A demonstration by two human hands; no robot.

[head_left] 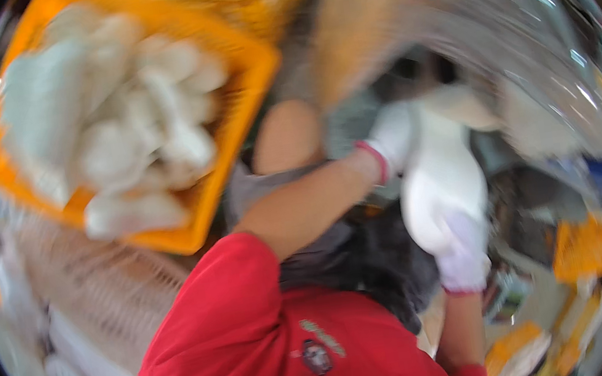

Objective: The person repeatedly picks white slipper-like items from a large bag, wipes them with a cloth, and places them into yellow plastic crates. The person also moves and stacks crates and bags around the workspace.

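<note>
A white shoe sole (442, 187), blurred by motion, is held between my two gloved hands over the right side of my lap. My left hand (394, 136), in a white glove with a pink cuff, grips its far, narrower part from the left side. My right hand (464, 251), gloved the same way, closes around its near end, with the fingers on the upper face. Some of the fingers are smeared or hidden behind the sole.
An orange plastic crate (248, 111) heaped with white soles (115, 149) stands at the upper left. Clear plastic sheeting (524, 26) spreads at the upper right. Another, pale crate (95, 255) lies at the left. A small orange basket (590, 247) sits at the right.
</note>
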